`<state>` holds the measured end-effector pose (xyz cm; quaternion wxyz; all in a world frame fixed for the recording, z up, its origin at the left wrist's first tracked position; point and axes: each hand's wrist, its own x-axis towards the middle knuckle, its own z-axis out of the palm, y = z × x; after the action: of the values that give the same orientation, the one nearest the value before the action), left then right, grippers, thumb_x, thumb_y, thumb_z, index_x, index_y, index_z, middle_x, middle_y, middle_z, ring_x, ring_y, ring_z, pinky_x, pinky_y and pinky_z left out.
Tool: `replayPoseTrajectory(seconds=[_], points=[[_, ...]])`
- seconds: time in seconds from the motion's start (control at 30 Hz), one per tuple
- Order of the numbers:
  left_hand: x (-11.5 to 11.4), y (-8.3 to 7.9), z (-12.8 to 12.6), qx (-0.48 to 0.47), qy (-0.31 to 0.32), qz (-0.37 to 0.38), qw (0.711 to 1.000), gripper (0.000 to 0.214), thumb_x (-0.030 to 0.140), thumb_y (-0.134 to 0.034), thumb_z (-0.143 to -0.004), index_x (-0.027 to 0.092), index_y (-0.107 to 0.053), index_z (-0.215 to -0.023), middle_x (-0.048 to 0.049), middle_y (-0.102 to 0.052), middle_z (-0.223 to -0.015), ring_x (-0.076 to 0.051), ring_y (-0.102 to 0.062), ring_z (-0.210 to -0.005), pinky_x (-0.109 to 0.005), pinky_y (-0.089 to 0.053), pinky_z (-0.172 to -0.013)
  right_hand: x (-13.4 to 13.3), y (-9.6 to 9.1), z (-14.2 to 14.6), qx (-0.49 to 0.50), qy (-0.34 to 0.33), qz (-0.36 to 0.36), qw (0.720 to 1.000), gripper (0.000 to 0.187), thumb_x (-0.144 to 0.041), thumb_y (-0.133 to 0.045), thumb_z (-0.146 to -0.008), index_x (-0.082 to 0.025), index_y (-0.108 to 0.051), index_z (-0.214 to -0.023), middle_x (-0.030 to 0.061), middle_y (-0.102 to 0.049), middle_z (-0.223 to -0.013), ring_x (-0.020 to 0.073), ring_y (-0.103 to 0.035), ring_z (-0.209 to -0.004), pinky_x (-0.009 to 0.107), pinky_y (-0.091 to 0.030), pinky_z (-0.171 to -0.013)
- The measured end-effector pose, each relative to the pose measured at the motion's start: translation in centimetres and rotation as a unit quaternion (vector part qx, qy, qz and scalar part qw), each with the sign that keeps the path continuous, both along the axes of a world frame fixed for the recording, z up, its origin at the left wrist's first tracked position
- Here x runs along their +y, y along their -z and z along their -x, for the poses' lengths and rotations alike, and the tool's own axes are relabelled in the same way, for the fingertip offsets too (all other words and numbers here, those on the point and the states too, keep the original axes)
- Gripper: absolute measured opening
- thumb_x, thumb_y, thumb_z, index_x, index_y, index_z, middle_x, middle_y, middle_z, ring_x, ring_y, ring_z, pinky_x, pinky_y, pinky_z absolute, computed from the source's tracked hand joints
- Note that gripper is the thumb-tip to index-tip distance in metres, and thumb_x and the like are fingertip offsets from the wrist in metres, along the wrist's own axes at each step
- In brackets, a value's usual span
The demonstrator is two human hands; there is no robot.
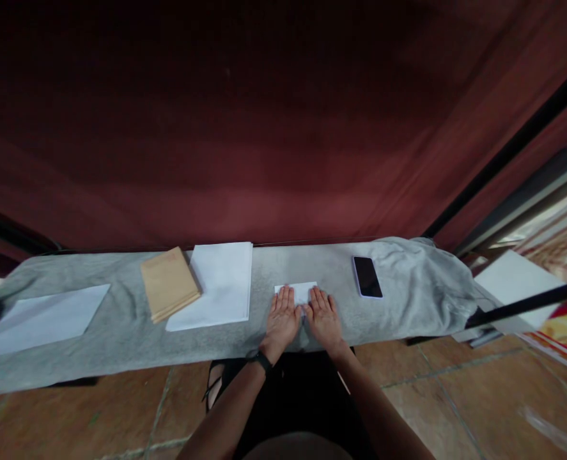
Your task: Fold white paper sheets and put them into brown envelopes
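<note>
A small piece of white paper [302, 293], which looks folded, lies on the grey cloth in front of me. My left hand [283, 317] rests flat on its left part, fingers stretched out and pointing away from me. On the right part lies my right hand [324, 319], also flat with its fingers extended. The two thumbs nearly meet at the paper's near edge. Both palms cover much of the sheet, so its lower part is hidden.
Left of my hands lies a stack of white paper [223, 287], partly under several brown envelopes [168, 281]. Another white sheet [43, 319] is farther left. A phone [367, 277] lies to the right on the grey cloth [408, 306]. A dark red panel [273, 160] rises behind.
</note>
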<state>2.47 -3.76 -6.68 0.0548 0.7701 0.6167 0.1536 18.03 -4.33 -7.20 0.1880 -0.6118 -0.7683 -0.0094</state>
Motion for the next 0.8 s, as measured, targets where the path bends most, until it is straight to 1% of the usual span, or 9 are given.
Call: replayPoseTrajectory(seconds=[0.13, 0.23, 0.3, 0.37, 0.47, 0.53, 0.63, 0.7, 0.8], points=[[0.0, -0.1, 1.4, 0.005, -0.037, 0.012, 0.999, 0.062, 0.031, -0.034, -0.098, 0.006, -0.030, -0.154, -0.0170, -0.028, -0.162, -0.027, -0.022, -0.151, -0.046, -0.021, -0.124, -0.1, 0.2, 0.2, -0.006, 0.016, -0.013, 1.000, 0.053, -0.035, -0.034, -0.104, -0.009, -0.042, -0.150, 0.0167, -0.044, -0.153, 0.0295, -0.042, -0.141, 0.050, -0.026, -0.117], [0.0, -0.1, 1.8, -0.002, -0.057, -0.009, 0.998, 0.061, 0.030, -0.034, -0.097, 0.009, -0.030, -0.155, -0.0165, -0.034, -0.160, -0.028, -0.024, -0.151, -0.050, -0.023, -0.123, -0.2, 0.1, 0.3, -0.006, 0.021, -0.018, 1.000, 0.053, -0.034, -0.035, -0.104, -0.008, -0.042, -0.150, 0.0172, -0.045, -0.153, 0.0296, -0.043, -0.140, 0.050, -0.025, -0.118], [0.1, -0.2, 1.4, -0.006, -0.064, -0.028, 0.998, 0.060, 0.028, -0.034, -0.097, 0.010, -0.032, -0.154, -0.0160, -0.037, -0.158, -0.028, -0.024, -0.151, -0.051, -0.023, -0.123, -0.2, 0.1, 0.4, -0.010, 0.023, -0.016, 1.000, 0.054, -0.034, -0.035, -0.104, -0.007, -0.041, -0.150, 0.0175, -0.045, -0.152, 0.0300, -0.042, -0.140, 0.050, -0.024, -0.118], [0.2, -0.4, 0.6, -0.004, -0.041, -0.029, 0.999, 0.058, 0.027, -0.032, -0.098, 0.008, -0.034, -0.153, -0.0158, -0.037, -0.158, -0.027, -0.024, -0.151, -0.050, -0.022, -0.124, -0.2, 0.0, 0.4, -0.019, 0.023, -0.011, 0.999, 0.054, -0.033, -0.035, -0.104, -0.007, -0.041, -0.150, 0.0175, -0.045, -0.153, 0.0302, -0.041, -0.141, 0.051, -0.024, -0.118], [0.6, -0.8, -1.2, 0.005, 0.041, -0.004, 0.999, 0.055, 0.028, -0.029, -0.100, 0.008, -0.038, -0.151, -0.0136, -0.036, -0.159, -0.023, -0.024, -0.151, -0.044, -0.021, -0.124, -0.2, -0.1, 0.3, -0.041, 0.019, 0.001, 0.999, 0.053, -0.028, -0.034, -0.102, -0.008, -0.040, -0.151, 0.0174, -0.042, -0.154, 0.0292, -0.038, -0.143, 0.050, -0.023, -0.119], [0.9, -0.8, -2.1, 0.011, 0.068, 0.004, 0.998, 0.055, 0.030, -0.027, -0.102, 0.009, -0.038, -0.151, -0.0122, -0.036, -0.159, -0.022, -0.024, -0.151, -0.044, -0.020, -0.125, -0.2, -0.1, 0.3, -0.058, 0.016, 0.010, 0.998, 0.053, -0.023, -0.035, -0.101, -0.008, -0.039, -0.151, 0.0172, -0.040, -0.156, 0.0281, -0.036, -0.145, 0.049, -0.022, -0.119], [1.2, -0.5, -2.4, 0.017, 0.063, -0.001, 0.998, 0.058, 0.037, -0.027, -0.103, 0.008, -0.037, -0.151, -0.0122, -0.035, -0.160, -0.022, -0.024, -0.151, -0.044, -0.018, -0.125, -0.3, -0.2, 0.3, -0.068, 0.017, 0.013, 0.997, 0.053, -0.020, -0.034, -0.100, -0.007, -0.040, -0.151, 0.0168, -0.039, -0.156, 0.0273, -0.035, -0.145, 0.048, -0.021, -0.120], [1.2, -0.1, -1.8, 0.022, 0.052, -0.005, 0.998, 0.059, 0.040, -0.028, -0.103, 0.008, -0.037, -0.152, -0.0123, -0.035, -0.160, -0.022, -0.023, -0.151, -0.043, -0.018, -0.125, -0.3, -0.2, 0.3, -0.063, 0.017, 0.009, 0.998, 0.052, -0.021, -0.032, -0.101, -0.007, -0.040, -0.150, 0.0161, -0.040, -0.156, 0.0274, -0.036, -0.145, 0.048, -0.021, -0.120], [0.7, 0.2, -0.2, 0.032, 0.021, -0.012, 0.999, 0.060, 0.039, -0.030, -0.102, 0.009, -0.036, -0.152, -0.0126, -0.034, -0.160, -0.023, -0.022, -0.152, -0.044, -0.019, -0.125, -0.3, -0.2, 0.3, -0.044, 0.021, -0.003, 0.999, 0.051, -0.026, -0.030, -0.103, -0.009, -0.043, -0.149, 0.0149, -0.042, -0.155, 0.0276, -0.039, -0.143, 0.048, -0.022, -0.119]])
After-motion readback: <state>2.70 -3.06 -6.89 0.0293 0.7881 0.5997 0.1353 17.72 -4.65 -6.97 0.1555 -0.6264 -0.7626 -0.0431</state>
